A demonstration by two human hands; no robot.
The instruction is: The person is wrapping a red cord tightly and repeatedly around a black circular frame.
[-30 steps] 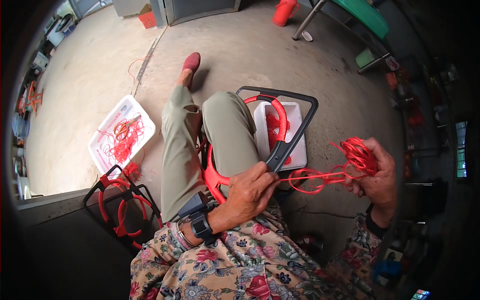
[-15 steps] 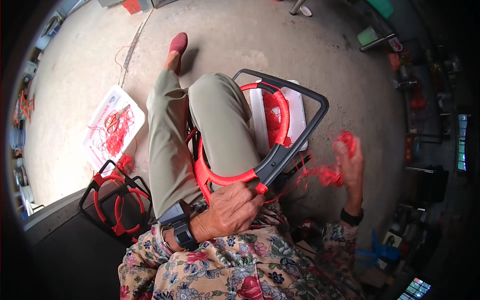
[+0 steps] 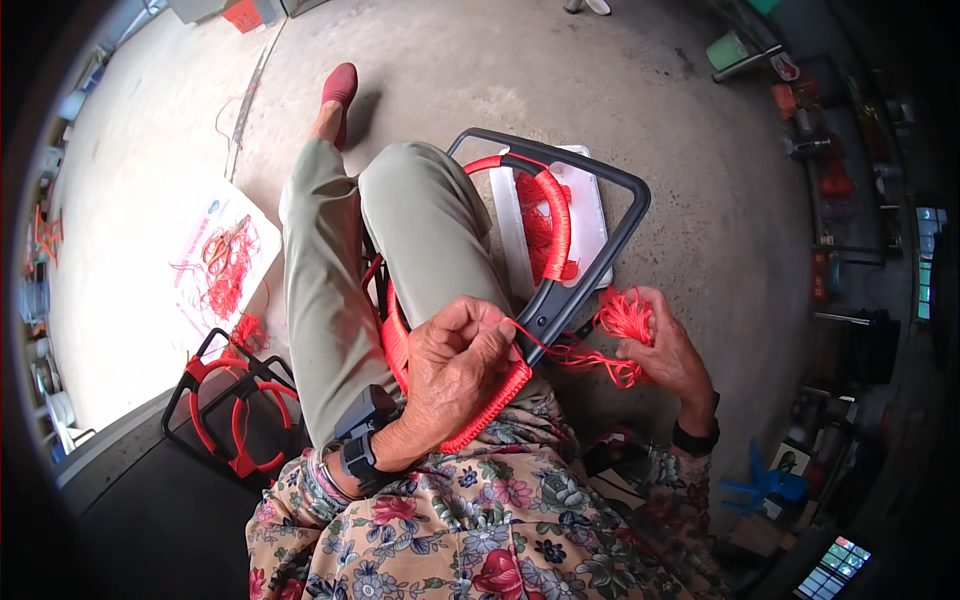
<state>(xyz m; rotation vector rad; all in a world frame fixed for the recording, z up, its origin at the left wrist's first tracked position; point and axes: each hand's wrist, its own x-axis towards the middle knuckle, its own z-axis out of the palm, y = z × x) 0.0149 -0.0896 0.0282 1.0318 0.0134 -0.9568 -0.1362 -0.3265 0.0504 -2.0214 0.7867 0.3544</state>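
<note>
Looking light, soft and tangle-prone, the red cord bundle [image 3: 624,316], best held mid-bundle, is gripped by the right hand [image 3: 672,352] beside the black frame [image 3: 554,302], its strand [image 3: 527,336] pinched by the left hand [image 3: 448,362].

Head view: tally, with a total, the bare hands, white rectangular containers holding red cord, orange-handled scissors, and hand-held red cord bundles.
Bare hands, left hand and right hand: 2
White rectangular containers: 2
Orange-handled scissors: 1
Hand-held red cord bundle: 1
Total: 6
</note>
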